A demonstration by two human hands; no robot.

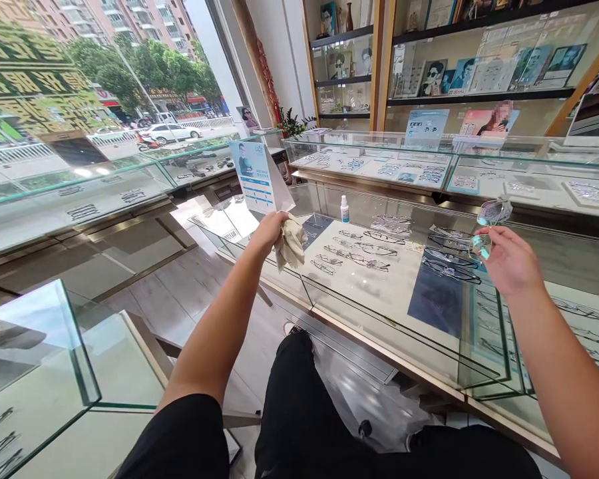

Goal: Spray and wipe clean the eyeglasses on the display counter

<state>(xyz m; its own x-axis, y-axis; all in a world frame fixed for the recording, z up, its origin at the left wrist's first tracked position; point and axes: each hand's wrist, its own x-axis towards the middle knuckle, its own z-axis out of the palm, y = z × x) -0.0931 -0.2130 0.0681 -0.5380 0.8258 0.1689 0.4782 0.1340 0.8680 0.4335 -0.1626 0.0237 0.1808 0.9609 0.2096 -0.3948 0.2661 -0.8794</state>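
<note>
A crumpled beige cloth [290,245] hangs from my left hand [271,231], whose fingers are closed on it above the near edge of the glass display case. Over on the right, my right hand [513,261] pinches a pair of eyeglasses [494,211] in the air; the lenses give off a greenish reflection. Below and left of that hand lie dark-framed glasses [449,256] in a row. Several more glasses [372,249] rest around the middle of the case. A small white spray bottle [344,209] with a blue label stands upright behind them.
A folded sign [254,174] stands at the case's far left corner. The glass case's front edge [379,356] runs before my legs. Another glass case [80,372] is at lower left. Further counters with glasses [389,169] line the back wall and window.
</note>
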